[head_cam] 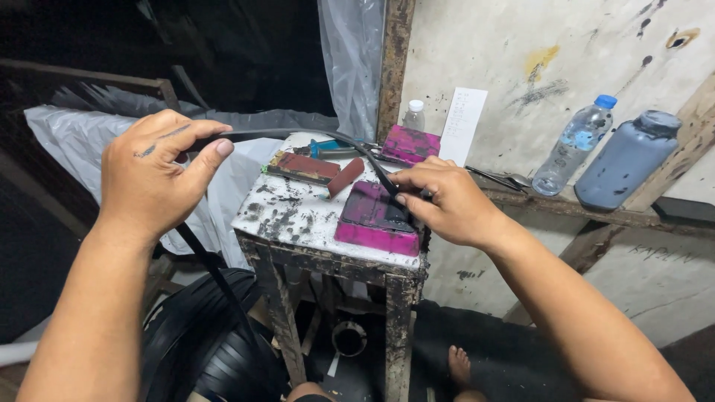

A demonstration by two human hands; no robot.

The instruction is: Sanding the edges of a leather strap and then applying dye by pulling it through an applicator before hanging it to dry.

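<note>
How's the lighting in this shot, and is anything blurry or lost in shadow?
Head view: bright light falls on the left hand, right hand and small table; the upper left background is nearly black; the black strap looks sharp; the strap coil below sits in shadow.

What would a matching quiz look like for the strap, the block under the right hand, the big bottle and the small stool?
Things:
1. black strap
2. block under the right hand
3. big bottle
4. stool top

Descriptions:
A. grey-blue, on the wall ledge
B. white, flecked with black
C. held between both hands
D. magenta, stained dark

Pairs: 1-C, 2-D, 3-A, 4-B. The left hand grips the strap too.
</note>
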